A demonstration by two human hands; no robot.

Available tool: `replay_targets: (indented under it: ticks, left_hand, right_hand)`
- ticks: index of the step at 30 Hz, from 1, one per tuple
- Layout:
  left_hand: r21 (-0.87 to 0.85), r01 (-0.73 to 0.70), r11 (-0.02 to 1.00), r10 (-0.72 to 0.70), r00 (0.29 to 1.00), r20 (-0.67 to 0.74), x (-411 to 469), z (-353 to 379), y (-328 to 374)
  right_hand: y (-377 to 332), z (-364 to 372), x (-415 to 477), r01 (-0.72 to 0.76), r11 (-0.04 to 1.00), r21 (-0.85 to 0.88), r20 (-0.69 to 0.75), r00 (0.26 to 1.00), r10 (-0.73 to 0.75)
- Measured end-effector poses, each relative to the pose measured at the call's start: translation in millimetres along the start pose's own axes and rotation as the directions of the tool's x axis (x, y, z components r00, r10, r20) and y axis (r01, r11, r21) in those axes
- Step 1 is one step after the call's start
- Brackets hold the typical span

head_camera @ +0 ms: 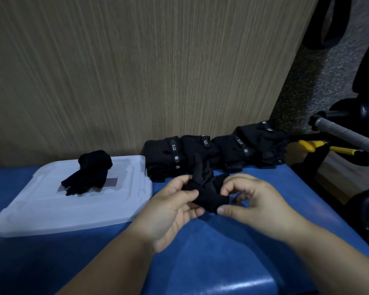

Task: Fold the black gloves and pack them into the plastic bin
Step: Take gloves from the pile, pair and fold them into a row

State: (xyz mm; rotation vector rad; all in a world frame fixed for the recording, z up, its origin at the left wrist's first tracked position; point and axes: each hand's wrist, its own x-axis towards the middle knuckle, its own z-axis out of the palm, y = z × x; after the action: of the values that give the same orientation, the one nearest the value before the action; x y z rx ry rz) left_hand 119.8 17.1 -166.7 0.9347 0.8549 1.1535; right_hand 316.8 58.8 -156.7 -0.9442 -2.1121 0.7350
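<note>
We hold a soft, crumpled black glove (pixel 205 192) just above the counter (pixel 200 252), whose blue top is glossy and padded. Our left hand (pixel 170 211) pinches one end with its fingers and thumb; our right hand (pixel 258 201) curls its fingers round the other. A second glove (pixel 90 173) lies on a flat white plastic lid (pixel 51 216) to the left. Folded gloves (pixel 217 150) line the wood-grain wall panel (pixel 136 71) behind.
</note>
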Motion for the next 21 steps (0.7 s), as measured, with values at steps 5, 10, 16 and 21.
replay_targets:
  ticks: [5,10,16,21]
  left_hand:
    - [0.023,0.009,1.000,-0.010,1.000,0.029,-2,-7,3]
    - [0.043,-0.018,0.999,0.015,0.997,0.070,-6,-7,4]
    - [0.381,0.002,0.924,0.022,0.998,-0.057,-8,0,-1]
    - [0.428,-0.042,0.903,0.124,0.978,-0.166,-7,5,-7]
  right_hand:
    - [2,1,2,-0.041,0.989,0.145,-0.083,0.995,0.053]
    - [-1,5,1,-0.055,0.952,0.300,-0.136,0.986,0.100]
    - [-1,9,-1,-0.079,0.979,0.186,-0.244,0.962,0.124]
    - [-8,16,-3,-0.120,0.976,0.184,-0.240,0.957,0.163]
